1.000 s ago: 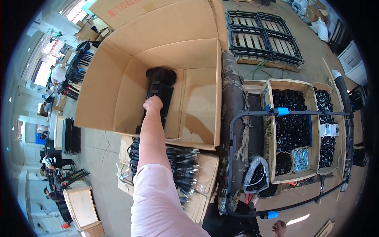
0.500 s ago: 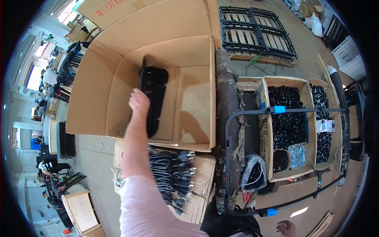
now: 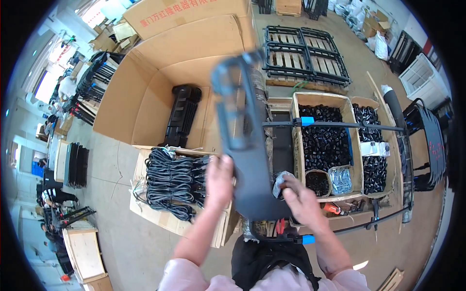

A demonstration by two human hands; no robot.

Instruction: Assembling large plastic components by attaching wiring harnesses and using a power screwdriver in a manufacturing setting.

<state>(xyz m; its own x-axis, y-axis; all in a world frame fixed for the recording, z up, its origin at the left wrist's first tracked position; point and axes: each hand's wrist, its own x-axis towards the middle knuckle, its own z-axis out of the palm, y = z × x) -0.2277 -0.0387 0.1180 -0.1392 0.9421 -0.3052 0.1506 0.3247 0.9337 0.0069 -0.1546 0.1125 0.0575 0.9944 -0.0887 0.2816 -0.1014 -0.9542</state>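
My left hand (image 3: pixel 219 180) is closed on the left edge of a long black plastic cover panel (image 3: pixel 255 191), which stands tilted up in front of me. The panel's upper part has cut-outs and is smeared by motion. At the lower right edge of the panel is my right hand (image 3: pixel 305 201), its thumb and fingers apart; whether it touches the panel is unclear. Another black plastic panel (image 3: pixel 182 119) lies inside the large cardboard box (image 3: pixel 145 109) to the left. A black tubular frame (image 3: pixel 340 125) with blue wrapped bands extends right from behind the held panel.
Bundled black cables (image 3: pixel 170 182) lie on cardboard left of my left hand. A wooden bin (image 3: pixel 297 145) of small black parts stands right, with a bag of silvery pieces (image 3: pixel 341 180). Stacked black frames (image 3: pixel 308 53) rest on a pallet beyond. People work at far left.
My left hand has come out of the box with a panel and swung right, toward my body. My right hand has risen from the lower edge to beside that panel.
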